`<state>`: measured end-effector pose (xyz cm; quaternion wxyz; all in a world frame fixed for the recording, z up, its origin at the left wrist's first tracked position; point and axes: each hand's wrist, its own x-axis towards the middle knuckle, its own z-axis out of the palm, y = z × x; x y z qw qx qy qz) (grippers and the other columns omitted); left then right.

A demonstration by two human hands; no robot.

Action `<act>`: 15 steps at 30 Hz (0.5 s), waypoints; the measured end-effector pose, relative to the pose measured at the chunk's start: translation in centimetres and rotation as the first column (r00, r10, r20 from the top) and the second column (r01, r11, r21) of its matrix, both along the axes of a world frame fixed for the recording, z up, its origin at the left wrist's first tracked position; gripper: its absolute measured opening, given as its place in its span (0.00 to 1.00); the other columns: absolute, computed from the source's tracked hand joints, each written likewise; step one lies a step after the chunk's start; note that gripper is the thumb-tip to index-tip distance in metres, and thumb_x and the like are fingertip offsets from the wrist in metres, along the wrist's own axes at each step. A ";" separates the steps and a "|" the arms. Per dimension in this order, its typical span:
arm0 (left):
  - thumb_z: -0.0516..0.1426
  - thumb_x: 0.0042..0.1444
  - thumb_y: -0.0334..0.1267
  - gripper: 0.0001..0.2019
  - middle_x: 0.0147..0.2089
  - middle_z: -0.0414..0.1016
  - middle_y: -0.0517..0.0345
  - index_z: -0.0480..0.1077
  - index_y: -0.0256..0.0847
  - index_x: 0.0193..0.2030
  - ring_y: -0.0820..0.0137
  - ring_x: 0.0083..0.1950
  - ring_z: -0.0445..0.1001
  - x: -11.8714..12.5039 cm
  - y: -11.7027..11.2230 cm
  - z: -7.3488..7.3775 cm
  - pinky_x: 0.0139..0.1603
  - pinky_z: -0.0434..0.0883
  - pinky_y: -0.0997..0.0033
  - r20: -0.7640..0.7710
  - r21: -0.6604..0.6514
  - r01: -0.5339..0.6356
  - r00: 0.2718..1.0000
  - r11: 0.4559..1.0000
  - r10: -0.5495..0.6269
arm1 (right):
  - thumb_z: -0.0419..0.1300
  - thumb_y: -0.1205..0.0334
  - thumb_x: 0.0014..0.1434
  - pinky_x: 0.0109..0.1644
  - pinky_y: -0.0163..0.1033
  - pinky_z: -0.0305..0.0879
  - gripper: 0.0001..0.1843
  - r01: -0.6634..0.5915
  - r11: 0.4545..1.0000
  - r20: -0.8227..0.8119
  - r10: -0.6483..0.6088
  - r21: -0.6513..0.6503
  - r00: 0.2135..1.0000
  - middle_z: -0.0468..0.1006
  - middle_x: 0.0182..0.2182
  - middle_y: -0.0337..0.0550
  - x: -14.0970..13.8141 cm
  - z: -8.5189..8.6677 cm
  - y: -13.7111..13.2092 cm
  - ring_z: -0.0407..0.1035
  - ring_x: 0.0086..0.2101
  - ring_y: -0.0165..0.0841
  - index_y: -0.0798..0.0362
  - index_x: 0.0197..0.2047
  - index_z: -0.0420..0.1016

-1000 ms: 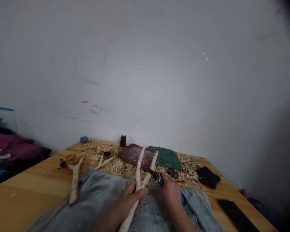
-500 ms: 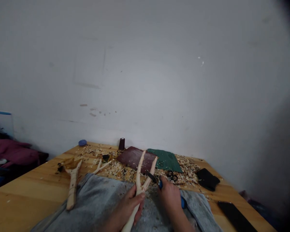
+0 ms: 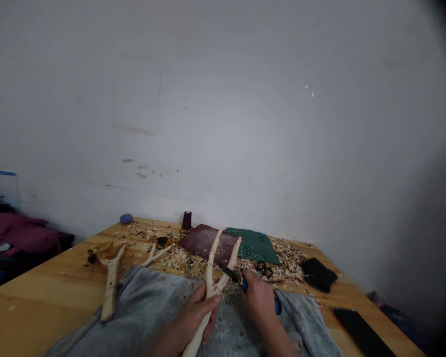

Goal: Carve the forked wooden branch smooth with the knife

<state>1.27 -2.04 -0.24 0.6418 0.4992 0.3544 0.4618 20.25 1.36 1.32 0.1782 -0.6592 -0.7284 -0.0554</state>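
Observation:
My left hand is closed around the stem of a pale, peeled forked stick, just below the fork, with both prongs pointing away from me. My right hand grips a blue-handled knife. Its dark blade rests against the stick's right prong near the crotch. Both hands work over a grey cloth spread across the wooden table. Wood shavings lie heaped beyond the cloth.
Another forked stick lies left on the table and a smaller one behind it. A maroon sheet, a green sheet, scissors, a dark spool, a blue cap, a black pouch and a black slab lie around.
The knife blade has slid down the right prong toward the fork's crotch. My hands and the stick have shifted slightly left and the view has tilted a little.

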 end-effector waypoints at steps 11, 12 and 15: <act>0.61 0.47 0.55 0.22 0.20 0.64 0.70 0.66 0.42 0.41 0.81 0.11 0.56 0.0 -0.5 0.4 0.11 0.51 0.78 -0.032 0.001 0.038 0.999 0.999 -0.038 | 0.53 0.63 0.60 0.39 0.35 0.59 0.11 0.050 0.999 0.009 -0.050 0.002 0.999 0.80 0.38 0.45 0.2 0.0 -0.1 0.74 0.38 0.36 0.50 0.45 0.72; 0.60 0.48 0.54 0.21 0.19 0.64 0.69 0.66 0.42 0.42 0.81 0.11 0.56 0.0 -0.5 0.5 0.12 0.51 0.78 -0.019 0.003 0.044 0.999 0.999 -0.044 | 0.53 0.63 0.60 0.39 0.34 0.59 0.11 0.058 0.998 0.010 -0.058 0.003 0.998 0.80 0.37 0.45 0.2 0.0 -0.1 0.74 0.38 0.36 0.50 0.45 0.72; 0.60 0.49 0.51 0.22 0.19 0.65 0.70 0.66 0.42 0.48 0.81 0.10 0.54 0.0 -0.6 0.7 0.11 0.50 0.78 0.025 -0.011 0.067 0.997 0.998 -0.066 | 0.53 0.63 0.60 0.39 0.35 0.59 0.11 0.077 0.997 0.009 -0.077 0.001 0.997 0.81 0.38 0.46 0.9 0.2 0.3 0.74 0.39 0.37 0.49 0.45 0.73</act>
